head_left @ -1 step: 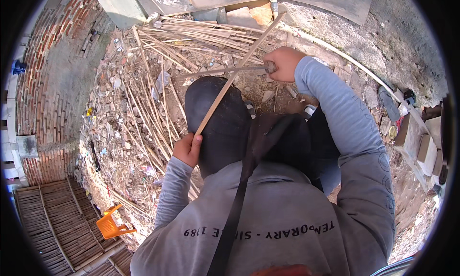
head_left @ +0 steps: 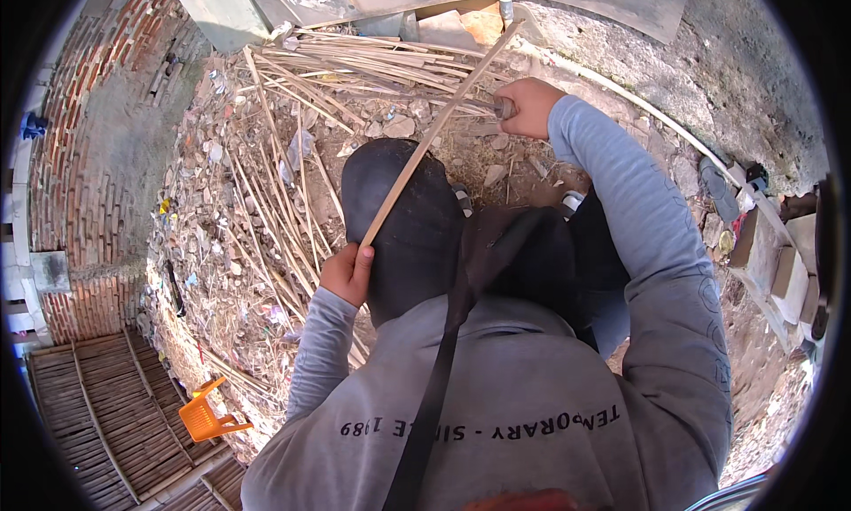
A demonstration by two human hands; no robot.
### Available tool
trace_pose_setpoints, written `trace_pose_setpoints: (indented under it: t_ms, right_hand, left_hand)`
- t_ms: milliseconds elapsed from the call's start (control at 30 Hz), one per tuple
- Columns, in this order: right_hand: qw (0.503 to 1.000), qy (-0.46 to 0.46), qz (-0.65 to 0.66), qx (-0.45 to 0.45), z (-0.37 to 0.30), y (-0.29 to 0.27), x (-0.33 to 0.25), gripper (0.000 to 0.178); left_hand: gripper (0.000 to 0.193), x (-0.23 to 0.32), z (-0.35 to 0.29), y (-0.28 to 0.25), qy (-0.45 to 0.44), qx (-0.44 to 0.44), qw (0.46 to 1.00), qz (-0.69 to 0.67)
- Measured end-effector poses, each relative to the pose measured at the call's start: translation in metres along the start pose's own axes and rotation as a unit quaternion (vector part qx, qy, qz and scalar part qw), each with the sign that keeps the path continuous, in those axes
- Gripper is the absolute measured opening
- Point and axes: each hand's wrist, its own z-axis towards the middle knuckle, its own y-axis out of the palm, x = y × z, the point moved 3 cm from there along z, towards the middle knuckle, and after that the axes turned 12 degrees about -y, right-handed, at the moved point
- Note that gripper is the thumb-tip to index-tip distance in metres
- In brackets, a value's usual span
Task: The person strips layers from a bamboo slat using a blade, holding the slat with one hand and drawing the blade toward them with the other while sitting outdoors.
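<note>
A long, flat bamboo strip (head_left: 418, 161) slants up and away over my dark-clad left knee (head_left: 390, 187). My left hand (head_left: 347, 274) is closed round its near end, thumb on top. Past the knee, my right hand (head_left: 529, 109) grips the brown handle of a knife (head_left: 505, 109). Its blade points left toward the strip; it shows only as a thin line and is hard to pick out against the bamboo behind. Whether blade and strip touch I cannot tell.
Cut bamboo strips (head_left: 381, 57) lie piled ahead, and more strips (head_left: 275, 210) lie on littered ground at left. A pale pipe (head_left: 656, 121) follows the wall at right. An orange plastic chair (head_left: 206, 415) stands at lower left.
My right hand has shifted slightly away from me and the knife blade has turned, so it shows much thinner. My left hand and the bamboo strip have hardly moved.
</note>
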Motion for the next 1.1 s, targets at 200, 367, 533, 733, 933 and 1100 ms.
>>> trace_pose_setpoints:
  t_ms: [200,367,533,733,933,1100]
  right_hand:
    - [0.995,0.094,-0.015,0.023,0.002,-0.014,0.016,0.034]
    - [0.995,-0.071,-0.06,-0.035,0.006,0.007,-0.035,0.029]
    - [0.996,0.078,0.042,0.025,0.004,-0.01,0.031,0.034]
    - [0.999,-0.013,-0.026,0.024,0.006,0.0,-0.016,0.027]
    - [0.994,0.103,0.001,0.048,0.006,-0.013,0.033,0.029]
    - [0.993,0.11,-0.021,0.047,0.007,-0.026,0.03,0.033]
  left_hand:
    - [0.053,-0.009,0.003,-0.003,-0.027,-0.011,1.0,-0.011]
    - [0.052,-0.012,0.001,-0.002,-0.025,-0.037,0.997,-0.057]
    - [0.053,-0.014,0.007,-0.001,-0.027,-0.046,0.994,-0.098]
    - [0.051,-0.016,0.004,-0.002,-0.041,-0.043,0.996,-0.066]
    - [0.053,-0.013,0.007,-0.001,-0.048,-0.044,0.993,-0.095]
    - [0.051,-0.011,0.004,-0.006,-0.069,-0.047,0.991,-0.106]
